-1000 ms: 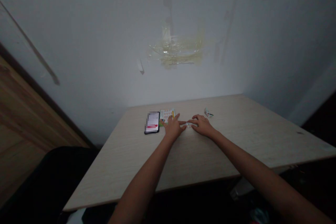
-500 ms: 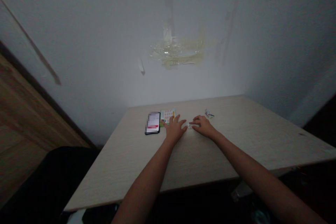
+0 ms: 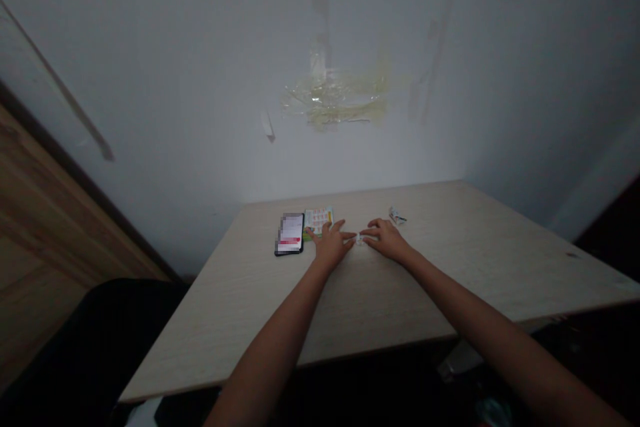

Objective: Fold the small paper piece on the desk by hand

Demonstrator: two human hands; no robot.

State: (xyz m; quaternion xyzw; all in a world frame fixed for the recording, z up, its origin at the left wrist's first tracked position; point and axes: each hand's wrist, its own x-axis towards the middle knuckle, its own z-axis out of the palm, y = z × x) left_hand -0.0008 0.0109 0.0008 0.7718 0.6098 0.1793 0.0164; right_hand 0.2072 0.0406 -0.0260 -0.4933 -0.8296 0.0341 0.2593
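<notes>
My left hand (image 3: 331, 242) lies flat on the pale wooden table (image 3: 380, 293) with its fingers spread. Its thumb tip meets a tiny pale object (image 3: 359, 238) that is too small to name. My right hand (image 3: 385, 237) rests palm down just to the right, fingers stretched toward that same small object. A printed card with coloured squares (image 3: 319, 219) lies just beyond my left fingers. A black phone (image 3: 290, 233) with a lit screen sits to the left of the card.
A small crumpled wrapper (image 3: 397, 217) lies on the table beyond my right hand. The table stands against a white wall with old tape residue (image 3: 336, 99). A dark chair back (image 3: 95, 340) is at the lower left, beside a wooden panel (image 3: 35, 227).
Both hands stayed around the small object. The left hand drew back slightly half a second ago and its thumb is again at the object.
</notes>
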